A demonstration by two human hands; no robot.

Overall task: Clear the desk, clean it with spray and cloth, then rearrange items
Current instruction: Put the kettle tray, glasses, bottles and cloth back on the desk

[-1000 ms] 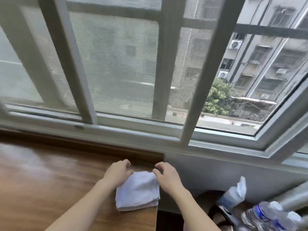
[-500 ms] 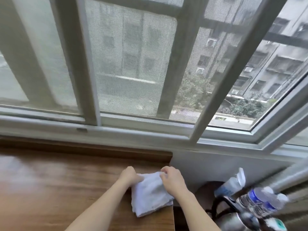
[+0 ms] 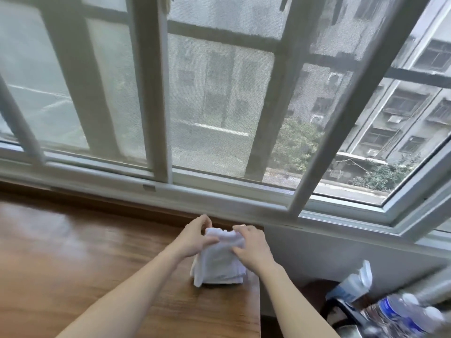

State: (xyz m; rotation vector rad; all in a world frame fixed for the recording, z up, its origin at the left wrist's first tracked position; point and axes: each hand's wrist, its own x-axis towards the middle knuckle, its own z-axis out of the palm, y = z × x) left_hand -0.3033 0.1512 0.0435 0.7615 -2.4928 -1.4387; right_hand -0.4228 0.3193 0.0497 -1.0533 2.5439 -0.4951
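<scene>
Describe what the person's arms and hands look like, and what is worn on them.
Two bare forearms come up from the bottom edge. No sleeves show as far as the frame reaches. The left hand and the right hand wear no gloves. No rings, watch or bracelets are visible on the parts shown. The fingertips are slightly blurred, so nails cannot be judged.

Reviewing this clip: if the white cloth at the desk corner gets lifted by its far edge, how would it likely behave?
The white cloth would probably sag and unfold: it lies in soft folded layers and bunches where the left hand and right hand pinch it. It looks light. On the smooth wooden desk it would likely slide rather than roll.
</scene>
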